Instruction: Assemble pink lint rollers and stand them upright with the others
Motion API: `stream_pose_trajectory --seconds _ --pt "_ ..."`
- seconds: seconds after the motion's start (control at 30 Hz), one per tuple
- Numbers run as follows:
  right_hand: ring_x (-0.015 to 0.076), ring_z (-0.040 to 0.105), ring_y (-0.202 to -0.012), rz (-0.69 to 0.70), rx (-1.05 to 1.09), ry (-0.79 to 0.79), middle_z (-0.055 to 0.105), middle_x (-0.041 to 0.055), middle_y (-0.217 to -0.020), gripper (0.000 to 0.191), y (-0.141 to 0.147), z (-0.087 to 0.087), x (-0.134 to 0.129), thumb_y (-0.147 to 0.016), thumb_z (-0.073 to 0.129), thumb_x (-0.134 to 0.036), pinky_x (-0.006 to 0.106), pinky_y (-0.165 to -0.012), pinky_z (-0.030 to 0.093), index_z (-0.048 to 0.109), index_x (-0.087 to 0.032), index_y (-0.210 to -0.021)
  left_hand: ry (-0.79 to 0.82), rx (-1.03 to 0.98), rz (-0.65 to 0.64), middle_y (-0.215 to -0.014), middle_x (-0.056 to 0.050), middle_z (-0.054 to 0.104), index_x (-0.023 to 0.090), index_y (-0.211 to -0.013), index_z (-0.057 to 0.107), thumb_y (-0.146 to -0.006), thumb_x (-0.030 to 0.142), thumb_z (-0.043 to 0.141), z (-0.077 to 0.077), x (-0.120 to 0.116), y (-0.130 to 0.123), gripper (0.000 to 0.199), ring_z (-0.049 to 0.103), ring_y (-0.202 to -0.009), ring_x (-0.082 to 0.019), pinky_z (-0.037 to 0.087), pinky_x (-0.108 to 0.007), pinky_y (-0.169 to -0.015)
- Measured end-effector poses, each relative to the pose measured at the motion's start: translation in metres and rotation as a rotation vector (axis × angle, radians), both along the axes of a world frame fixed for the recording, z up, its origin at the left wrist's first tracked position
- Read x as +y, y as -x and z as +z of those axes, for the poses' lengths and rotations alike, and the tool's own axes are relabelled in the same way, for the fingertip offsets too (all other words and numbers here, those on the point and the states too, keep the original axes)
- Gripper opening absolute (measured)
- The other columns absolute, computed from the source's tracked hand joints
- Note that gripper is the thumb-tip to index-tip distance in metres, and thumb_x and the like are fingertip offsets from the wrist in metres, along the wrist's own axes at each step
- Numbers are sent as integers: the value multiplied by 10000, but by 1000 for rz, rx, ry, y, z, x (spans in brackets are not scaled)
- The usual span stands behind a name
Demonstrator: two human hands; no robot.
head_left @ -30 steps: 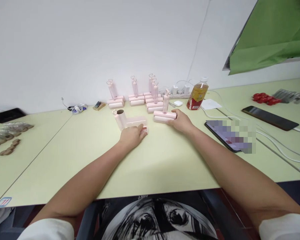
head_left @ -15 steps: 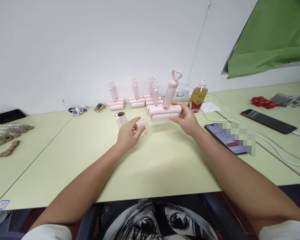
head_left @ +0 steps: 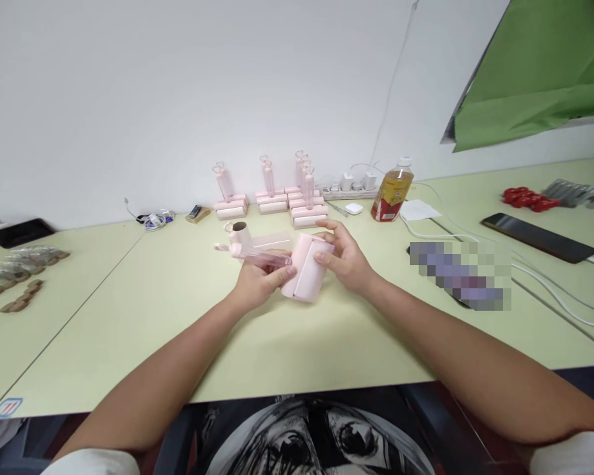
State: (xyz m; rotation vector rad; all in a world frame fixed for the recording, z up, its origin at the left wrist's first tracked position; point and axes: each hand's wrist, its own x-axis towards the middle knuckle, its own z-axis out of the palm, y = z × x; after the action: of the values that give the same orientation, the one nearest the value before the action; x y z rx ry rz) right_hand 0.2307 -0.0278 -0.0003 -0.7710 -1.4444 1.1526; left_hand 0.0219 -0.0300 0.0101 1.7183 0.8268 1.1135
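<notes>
A pink lint roller (head_left: 307, 269) is held between both hands above the table, its clear handle with a heart-shaped loop pointing left. My left hand (head_left: 255, 284) is closed round the base of the handle, thumb on the roller head. On the head's right side, my right hand (head_left: 349, 260) grips with its thumb on the cover and its fingers behind. Just behind my left hand stands a pale pink roll (head_left: 241, 239) with a brown core opening. Beside it lies a clear pinkish piece (head_left: 272, 241), partly hidden.
Several pink lint rollers (head_left: 309, 214) stand upright along the wall. To their right are a power strip (head_left: 349, 194) and a drink bottle (head_left: 393, 191). Phones (head_left: 539, 237) and white cables lie at the right. Wrapped packets (head_left: 20, 264) and brown pieces (head_left: 22, 297) are at the far left.
The lint roller has come down and nearer, turning from upright to handle leftwards. My left hand, empty before, now holds it at the handle; my right hand still grips the head.
</notes>
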Motion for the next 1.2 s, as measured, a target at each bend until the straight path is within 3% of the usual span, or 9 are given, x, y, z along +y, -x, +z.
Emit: stream_pose_trajectory --seconds 0.07,0.23,0.5,0.63,0.73,0.93,1.03,1.1,1.2 --pt "222 636 -931 34 78 60 646 49 -1052 737 4 -4 0 -694 777 -560 328 -746 522 414 -295 -1279 -2 -30 60 -668 -59 679 136 -807 750 -725 466 767 0 1 -1 341 593 -601 -164 464 -264 -517" --pt "266 645 -1017 265 74 164 671 86 -1129 699 15 -7 -2 -642 839 -488 370 -766 554 516 -248 -1213 1 -141 182 -812 -82 716 141 -773 733 -692 500 781 0 2 -1 371 616 -657 -172 498 -264 -524" --pt "187 614 -894 128 57 115 630 43 -1002 501 -5 7 6 -714 795 -432 356 -728 595 612 -227 -1134 -78 -244 271 -572 2 574 158 -734 699 -748 496 751 -5 10 3 342 489 -486 -105 425 -227 -435" --pt "230 606 -1047 236 4 91 609 91 -1210 653 2 1 4 -680 816 -496 340 -753 592 562 -231 -1221 -9 -226 218 -618 -14 609 153 -787 710 -725 511 764 -5 9 1 367 515 -516 -118 444 -238 -454" --pt "238 650 -976 275 -34 122 655 96 -1134 655 11 -3 0 -679 828 -465 317 -674 588 527 -224 -1208 -5 -178 211 -669 -30 644 148 -818 716 -701 493 788 -3 3 -1 371 564 -568 -136 485 -252 -496" --pt "154 614 -701 118 -20 70 667 5 -851 609 -4 8 7 -688 811 -436 238 -516 512 486 -237 -1162 -19 -312 321 -561 12 575 144 -793 695 -723 469 783 -3 5 0 344 508 -472 -100 438 -230 -443" --pt "157 588 -683 -67 -88 54 665 18 -904 634 -20 10 20 -714 760 -433 247 -485 484 497 -245 -1260 0 -412 345 -537 30 547 148 -790 683 -743 464 766 -4 13 5 330 448 -433 -77 356 -207 -395" --pt "186 614 -767 -236 -228 35 666 49 -1046 664 -32 8 29 -719 736 -375 298 -567 527 510 -248 -1330 2 -444 383 -570 23 572 148 -775 674 -735 465 769 -3 17 8 333 466 -455 -79 352 -202 -398" --pt "251 614 -1040 -425 -577 -7 612 77 -1261 648 -47 2 41 -699 727 -251 414 -898 521 582 -244 -1330 -1 -453 421 -622 10 606 150 -792 679 -718 469 775 -3 20 10 342 511 -504 -96 399 -210 -429"
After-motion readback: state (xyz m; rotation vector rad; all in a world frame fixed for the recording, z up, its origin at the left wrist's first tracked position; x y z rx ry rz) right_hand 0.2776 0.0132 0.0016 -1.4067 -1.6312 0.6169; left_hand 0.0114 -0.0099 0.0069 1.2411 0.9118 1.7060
